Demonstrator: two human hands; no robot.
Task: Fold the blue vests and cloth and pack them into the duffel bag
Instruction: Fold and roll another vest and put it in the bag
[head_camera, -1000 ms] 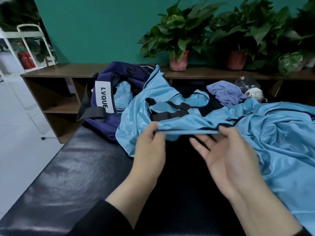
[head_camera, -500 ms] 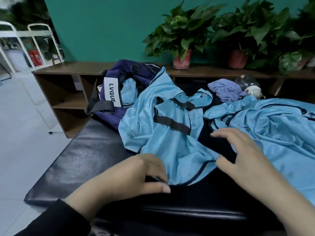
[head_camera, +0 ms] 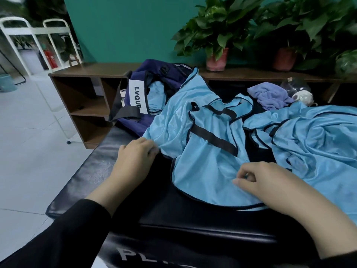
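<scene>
Lying across the middle of the frame, the vest [head_camera: 204, 151] runs lengthwise from the lower centre up toward the bag [head_camera: 135, 97] at upper centre-left, its far end draped against the bag's open mouth. At lower left the bench [head_camera: 92, 171] shows bare black padding out to its left edge. The left hand [head_camera: 133, 159] rests there, fingers curled together and pinching the vest's left edge just beside the bag. The vest's rounded black-trimmed hem curves along the near side, short of the bench's front edge. The right hand [head_camera: 270, 182] sits on the vest's lower right part, thumb and curled fingers nipping a fold of the fabric. To the right a heap of vests [head_camera: 313, 144] spreads to the frame edge, and the purple cloth [head_camera: 270, 95] lies behind it at upper right.
</scene>
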